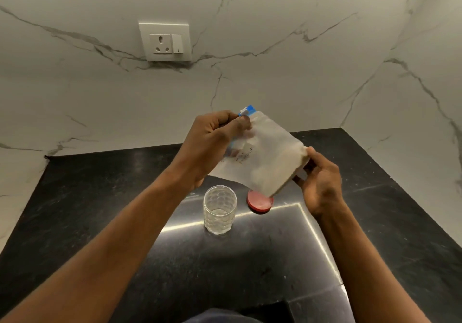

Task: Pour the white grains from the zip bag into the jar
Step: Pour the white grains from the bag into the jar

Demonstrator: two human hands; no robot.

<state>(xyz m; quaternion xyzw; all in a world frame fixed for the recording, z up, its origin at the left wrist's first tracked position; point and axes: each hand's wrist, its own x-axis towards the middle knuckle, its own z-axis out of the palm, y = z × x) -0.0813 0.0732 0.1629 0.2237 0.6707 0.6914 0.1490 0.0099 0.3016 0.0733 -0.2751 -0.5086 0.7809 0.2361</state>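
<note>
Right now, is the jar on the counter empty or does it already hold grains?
Empty: the clear jar stands upright and open, showing no grains; its red lid lies beside it.

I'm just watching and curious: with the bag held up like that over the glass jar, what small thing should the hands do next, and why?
Probably slide the blue zip slider open. The left hand pinches the zip bag at that end, the right hand grips the opposite end, the grains are inside, and the jar stands lidless below, its red lid beside it.
</note>
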